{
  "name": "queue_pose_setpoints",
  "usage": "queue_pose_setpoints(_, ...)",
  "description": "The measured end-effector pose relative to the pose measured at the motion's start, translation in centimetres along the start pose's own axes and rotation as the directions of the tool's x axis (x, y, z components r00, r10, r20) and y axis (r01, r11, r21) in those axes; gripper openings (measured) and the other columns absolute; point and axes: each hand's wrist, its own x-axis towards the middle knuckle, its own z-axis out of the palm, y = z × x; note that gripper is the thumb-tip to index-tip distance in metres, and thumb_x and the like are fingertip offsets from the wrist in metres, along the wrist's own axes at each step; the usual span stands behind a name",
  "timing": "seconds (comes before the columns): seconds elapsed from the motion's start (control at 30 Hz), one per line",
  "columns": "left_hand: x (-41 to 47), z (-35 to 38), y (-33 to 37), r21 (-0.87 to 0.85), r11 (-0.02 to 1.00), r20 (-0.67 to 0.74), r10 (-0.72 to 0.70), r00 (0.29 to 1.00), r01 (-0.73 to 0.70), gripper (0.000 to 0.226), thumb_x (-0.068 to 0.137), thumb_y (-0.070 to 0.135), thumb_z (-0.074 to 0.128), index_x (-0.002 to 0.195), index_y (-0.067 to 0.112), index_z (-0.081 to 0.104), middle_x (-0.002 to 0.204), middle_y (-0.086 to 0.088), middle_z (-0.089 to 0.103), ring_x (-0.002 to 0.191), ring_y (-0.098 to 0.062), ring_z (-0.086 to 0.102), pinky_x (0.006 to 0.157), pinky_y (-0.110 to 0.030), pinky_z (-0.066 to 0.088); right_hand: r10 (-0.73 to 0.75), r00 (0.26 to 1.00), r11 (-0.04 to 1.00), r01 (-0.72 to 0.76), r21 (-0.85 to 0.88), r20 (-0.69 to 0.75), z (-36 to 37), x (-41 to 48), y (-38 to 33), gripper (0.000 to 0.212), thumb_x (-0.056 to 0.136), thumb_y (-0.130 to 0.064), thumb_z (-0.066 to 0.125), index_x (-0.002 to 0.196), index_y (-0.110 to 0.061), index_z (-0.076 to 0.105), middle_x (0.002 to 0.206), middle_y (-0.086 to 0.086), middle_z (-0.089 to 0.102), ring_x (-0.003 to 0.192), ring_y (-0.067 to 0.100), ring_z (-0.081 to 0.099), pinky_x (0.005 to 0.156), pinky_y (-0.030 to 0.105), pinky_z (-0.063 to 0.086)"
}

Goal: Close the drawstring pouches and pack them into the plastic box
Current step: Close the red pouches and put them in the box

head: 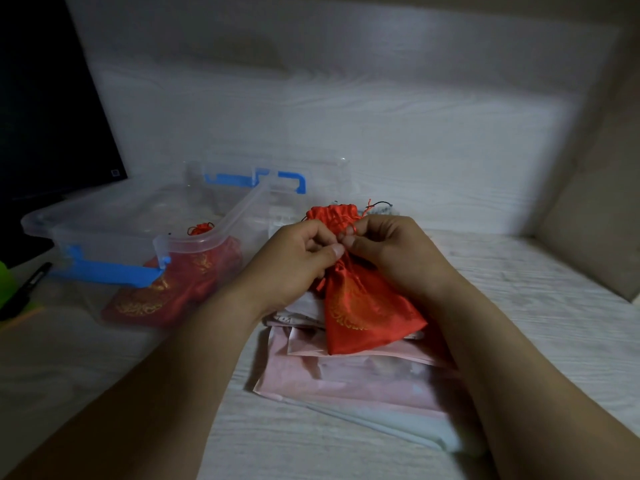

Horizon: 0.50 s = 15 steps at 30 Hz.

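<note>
A red satin drawstring pouch (367, 306) with gold embroidery lies at the centre, its neck gathered and ruffled. My left hand (298, 258) and my right hand (391, 251) meet at that neck, each pinching the red drawstring between thumb and fingers. Left of them stands the clear plastic box (114, 220) with blue latches. Inside it lies another red pouch (180, 289) with its neck drawn tight.
The box's clear lid (311, 188) with a blue handle stands behind the pouch. A stack of pale pink and white pouches (346, 382) lies under the red one. A black pen (27, 285) and a dark monitor (52, 98) are at the far left.
</note>
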Motion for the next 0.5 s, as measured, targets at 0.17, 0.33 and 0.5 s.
queue_pose_setpoints(0.17, 0.03, -0.08, -0.23, -0.023, 1.000, -0.021, 0.011, 1.000, -0.011, 0.011, 0.099, 0.015, 0.068, 0.092, 0.008, 0.067, 0.064, -0.002, 0.061, 0.061, -0.011, 0.057, 0.061, -0.029, 0.047, -0.024, 1.000, 0.999, 0.024, -0.046, 0.011, -0.28, 0.02, 0.16, 0.008, 0.095, -0.014, 0.070, 0.088, -0.014, 0.072, 0.079, 0.006, 0.067, 0.072, 0.018, 0.050, 0.070, 0.037, 0.040)
queue_pose_setpoints(0.33, 0.07, -0.06, -0.41, -0.005, 1.000, -0.015, 0.026, 1.000, -0.026, 0.010, 0.096, 0.016, 0.073, 0.089, 0.012, 0.066, 0.067, -0.006, 0.062, 0.062, -0.012, 0.059, 0.061, -0.029, 0.049, -0.022, 1.000, 0.998, 0.022, -0.062, 0.014, -0.26, -0.03, 0.07, 0.009, 0.094, -0.015, 0.071, 0.087, -0.010, 0.072, 0.080, 0.019, 0.069, 0.073, 0.020, 0.051, 0.071, 0.039, 0.041)
queue_pose_setpoints(0.5, 0.20, 0.21, -0.48, -0.008, 1.000, -0.034, 0.009, 0.999, -0.010, 0.010, 0.094, 0.011, 0.073, 0.090, 0.008, 0.064, 0.066, -0.009, 0.057, 0.061, -0.017, 0.054, 0.060, -0.033, 0.046, -0.081, 0.997, 0.974, 0.081, -0.214, 0.011, -0.33, -0.04, -0.25, 0.016, 0.097, -0.017, 0.069, 0.084, -0.009, 0.072, 0.078, 0.019, 0.070, 0.066, 0.014, 0.053, 0.067, 0.035, 0.043)
